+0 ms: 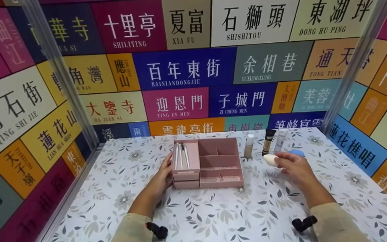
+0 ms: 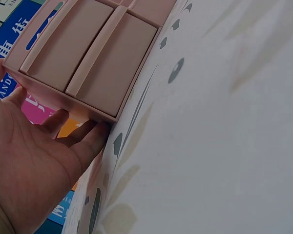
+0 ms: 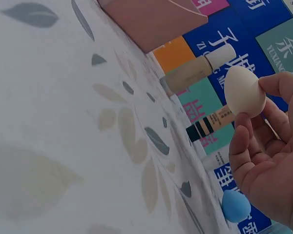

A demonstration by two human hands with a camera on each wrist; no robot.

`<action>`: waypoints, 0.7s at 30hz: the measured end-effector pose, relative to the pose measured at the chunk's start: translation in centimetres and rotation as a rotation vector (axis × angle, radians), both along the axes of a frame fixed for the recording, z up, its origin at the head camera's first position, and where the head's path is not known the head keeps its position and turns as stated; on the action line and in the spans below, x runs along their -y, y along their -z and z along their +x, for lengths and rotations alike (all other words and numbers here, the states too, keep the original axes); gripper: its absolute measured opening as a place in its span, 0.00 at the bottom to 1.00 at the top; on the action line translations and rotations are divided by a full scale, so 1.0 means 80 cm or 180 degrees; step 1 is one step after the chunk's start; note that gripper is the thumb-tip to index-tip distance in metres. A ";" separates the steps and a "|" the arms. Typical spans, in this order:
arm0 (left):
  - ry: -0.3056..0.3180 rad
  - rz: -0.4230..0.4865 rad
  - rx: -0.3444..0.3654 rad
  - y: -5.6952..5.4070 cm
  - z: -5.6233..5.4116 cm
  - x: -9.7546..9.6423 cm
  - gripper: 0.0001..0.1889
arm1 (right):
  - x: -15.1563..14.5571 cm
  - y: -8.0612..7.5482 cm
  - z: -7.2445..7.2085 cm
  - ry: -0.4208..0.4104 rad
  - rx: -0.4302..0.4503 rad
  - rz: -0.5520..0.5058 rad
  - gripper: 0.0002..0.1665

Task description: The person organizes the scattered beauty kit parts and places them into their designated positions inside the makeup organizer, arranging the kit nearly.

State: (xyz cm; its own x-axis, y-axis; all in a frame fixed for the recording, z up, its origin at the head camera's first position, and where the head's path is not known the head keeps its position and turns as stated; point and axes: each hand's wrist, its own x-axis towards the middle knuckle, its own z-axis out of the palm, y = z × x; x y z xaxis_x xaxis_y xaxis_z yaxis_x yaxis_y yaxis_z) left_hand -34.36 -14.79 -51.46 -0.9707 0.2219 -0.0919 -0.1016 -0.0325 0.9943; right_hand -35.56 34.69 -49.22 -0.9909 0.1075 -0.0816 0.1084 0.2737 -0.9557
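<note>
My right hand (image 1: pixel 294 165) pinches a cream makeup sponge (image 1: pixel 271 160) between thumb and fingers, above the table. In the right wrist view the sponge (image 3: pixel 244 91) is egg-shaped, its tip pointing up. A pink makeup organizer (image 1: pixel 218 148) stands left of it. My left hand (image 1: pixel 162 173) touches the organizer's left side; in the left wrist view the fingers (image 2: pixel 88 139) lie along its side wall, beside two drawers (image 2: pixel 115 61). Several slim white and dark sticks (image 1: pixel 182 156) stand in its left compartment. The right compartments hold nothing that I can see.
Behind the sponge stand a foundation bottle (image 1: pixel 248 146) with a white cap, a black-and-tan tube (image 1: pixel 267 142) and a pale tube (image 1: pixel 280 141). A blue makeup sponge (image 1: pixel 297 153) lies behind my right hand. The leaf-patterned table (image 1: pixel 207 218) meets sign-covered walls (image 1: pixel 186 67).
</note>
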 end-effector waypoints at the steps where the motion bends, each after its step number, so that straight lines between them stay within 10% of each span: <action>1: 0.0004 -0.0015 -0.0006 0.000 0.000 0.000 0.34 | 0.006 -0.002 0.002 -0.0034 -0.0053 0.0032 0.39; 21: 0.0045 -0.0016 -0.0053 -0.001 0.002 0.002 0.32 | 0.111 -0.030 0.023 -0.0631 -0.0583 0.0060 0.26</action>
